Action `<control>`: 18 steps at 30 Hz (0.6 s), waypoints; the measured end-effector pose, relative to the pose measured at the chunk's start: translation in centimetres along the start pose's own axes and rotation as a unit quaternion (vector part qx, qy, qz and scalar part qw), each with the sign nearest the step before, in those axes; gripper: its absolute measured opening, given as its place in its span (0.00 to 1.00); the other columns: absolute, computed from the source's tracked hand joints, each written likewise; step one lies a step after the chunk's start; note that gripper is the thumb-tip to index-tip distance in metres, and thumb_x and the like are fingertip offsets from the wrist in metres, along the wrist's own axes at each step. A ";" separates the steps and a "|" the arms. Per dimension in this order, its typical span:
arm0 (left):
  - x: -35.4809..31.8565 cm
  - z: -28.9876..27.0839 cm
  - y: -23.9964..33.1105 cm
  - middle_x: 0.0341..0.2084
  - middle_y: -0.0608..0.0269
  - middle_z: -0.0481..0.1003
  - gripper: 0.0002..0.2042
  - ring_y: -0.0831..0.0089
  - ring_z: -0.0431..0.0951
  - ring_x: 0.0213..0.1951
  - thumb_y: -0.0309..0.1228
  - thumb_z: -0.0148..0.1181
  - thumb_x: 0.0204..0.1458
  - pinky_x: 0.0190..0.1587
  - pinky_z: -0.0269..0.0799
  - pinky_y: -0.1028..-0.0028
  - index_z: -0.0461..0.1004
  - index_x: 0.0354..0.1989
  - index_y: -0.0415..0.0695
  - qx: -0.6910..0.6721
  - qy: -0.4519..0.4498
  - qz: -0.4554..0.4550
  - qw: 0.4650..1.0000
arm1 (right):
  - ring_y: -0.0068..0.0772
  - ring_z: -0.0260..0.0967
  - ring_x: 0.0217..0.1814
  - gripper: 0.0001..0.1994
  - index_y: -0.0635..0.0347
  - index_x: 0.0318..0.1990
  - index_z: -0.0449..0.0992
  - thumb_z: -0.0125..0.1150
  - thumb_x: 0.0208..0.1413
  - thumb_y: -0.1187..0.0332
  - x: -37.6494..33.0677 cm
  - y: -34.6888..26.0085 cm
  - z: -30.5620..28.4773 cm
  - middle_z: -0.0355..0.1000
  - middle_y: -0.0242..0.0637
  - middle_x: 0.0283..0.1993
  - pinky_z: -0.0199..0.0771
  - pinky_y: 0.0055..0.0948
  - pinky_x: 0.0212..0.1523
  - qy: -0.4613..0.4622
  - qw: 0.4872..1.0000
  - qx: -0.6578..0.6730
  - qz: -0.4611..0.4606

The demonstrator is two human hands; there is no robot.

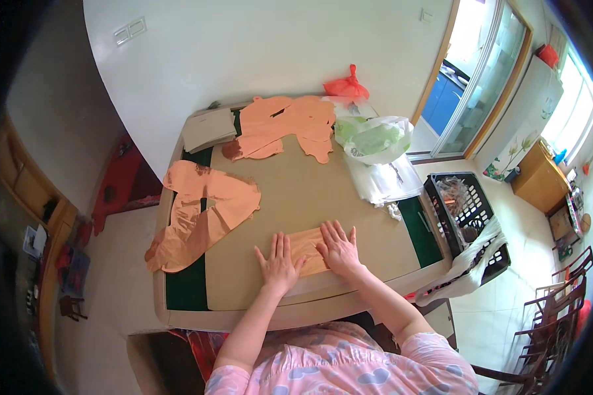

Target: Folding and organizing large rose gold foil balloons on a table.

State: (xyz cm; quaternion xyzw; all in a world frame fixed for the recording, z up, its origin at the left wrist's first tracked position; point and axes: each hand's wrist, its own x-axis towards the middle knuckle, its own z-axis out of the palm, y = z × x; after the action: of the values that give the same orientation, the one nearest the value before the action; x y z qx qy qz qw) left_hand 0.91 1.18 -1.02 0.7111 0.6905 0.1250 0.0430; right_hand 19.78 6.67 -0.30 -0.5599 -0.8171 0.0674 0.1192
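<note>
Both hands press flat on a folded orange sheet point(306, 251) near the front edge of the table. My left hand point(279, 264) rests at the sheet's left end, fingers stretched out. Across from it, my right hand point(339, 248) lies over the right end with its fingers spread. Neither hand grips anything. To the left is a larger orange shaped piece point(207, 207), shiny and creased in places. Several more orange cut-out pieces point(290, 122) overlap at the back of the table.
Brown board point(296, 184) covers the green tabletop point(184, 289). Grey-brown card sheets point(209, 129) lie back left. A green-and-white plastic bag point(374, 138), clear plastic sheets point(385, 181) and a red bag point(348, 83) sit back right. A black crate point(454, 204) stands beside the table.
</note>
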 end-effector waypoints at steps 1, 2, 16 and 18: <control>0.0 0.0 0.0 0.69 0.56 0.48 0.39 0.65 0.45 0.71 0.56 0.46 0.56 0.64 0.31 0.33 0.49 0.68 0.41 0.001 0.003 0.003 1.000 | 0.37 0.39 0.76 0.29 0.55 0.68 0.54 0.38 0.64 0.50 0.0 0.2 -0.2 0.49 0.33 0.73 0.27 0.62 0.70 -0.006 1.000 -0.003 0.019; 0.0 0.0 0.1 0.69 0.56 0.48 0.39 0.65 0.45 0.71 0.56 0.46 0.56 0.64 0.31 0.33 0.49 0.68 0.41 0.000 0.004 0.004 1.000 | 0.39 0.38 0.76 0.29 0.56 0.68 0.53 0.38 0.64 0.51 0.0 0.5 -0.4 0.48 0.35 0.73 0.26 0.63 0.70 -0.002 1.000 0.002 0.017; 0.0 0.0 -0.3 0.70 0.57 0.45 0.41 0.65 0.42 0.71 0.59 0.44 0.55 0.66 0.30 0.36 0.46 0.69 0.40 -0.019 -0.003 -0.001 1.000 | 0.41 0.37 0.77 0.27 0.50 0.68 0.56 0.45 0.63 0.56 0.2 3.2 -1.2 0.47 0.41 0.73 0.35 0.56 0.71 0.033 0.999 -0.033 -0.019; 0.0 -0.3 -0.3 0.70 0.57 0.45 0.41 0.65 0.42 0.71 0.59 0.44 0.56 0.66 0.30 0.36 0.45 0.69 0.40 -0.015 -0.013 -0.005 1.000 | 0.42 0.43 0.75 0.24 0.51 0.65 0.60 0.47 0.61 0.60 0.7 1.7 -1.3 0.53 0.41 0.70 0.41 0.54 0.70 0.055 0.996 -0.023 -0.064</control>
State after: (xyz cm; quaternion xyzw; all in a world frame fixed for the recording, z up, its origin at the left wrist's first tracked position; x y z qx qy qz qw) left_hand 0.58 1.12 -0.85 0.7085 0.6914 0.1263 0.0636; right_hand 21.39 7.94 0.61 -0.5117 -0.8449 0.0099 0.1553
